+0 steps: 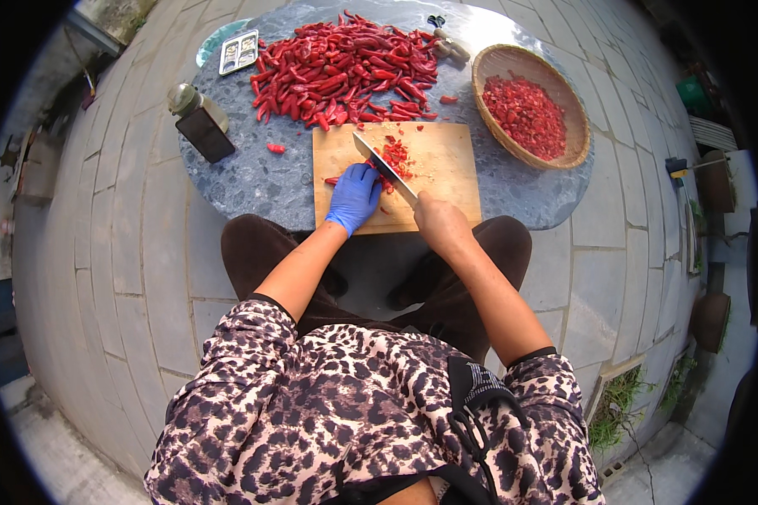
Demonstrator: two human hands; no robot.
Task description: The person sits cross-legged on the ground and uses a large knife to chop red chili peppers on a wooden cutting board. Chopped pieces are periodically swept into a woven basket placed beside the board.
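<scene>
My left hand (355, 194), in a blue disposable glove, presses red chili peppers (331, 181) against a wooden cutting board (455, 158). Bare and closed around its handle, my right hand (441, 219) holds a kitchen knife (386, 169). The blade lies slantwise just beside the gloved fingers, which hide most of the pepper under them. Chopped chili (397, 154) and pale seeds are scattered on the board to the right of the blade. Beyond the board's far edge rises a large heap of whole red chili peppers (350, 69).
A woven bamboo basket (578, 136) of chopped chili stands at the right of the stone table (252, 183). At the left, a phone (205, 134) leans on a glass jar (183, 100). A metal compartment tray (239, 52), ginger-like roots (451, 47) and black-handled scissors (436, 21) lie farther back.
</scene>
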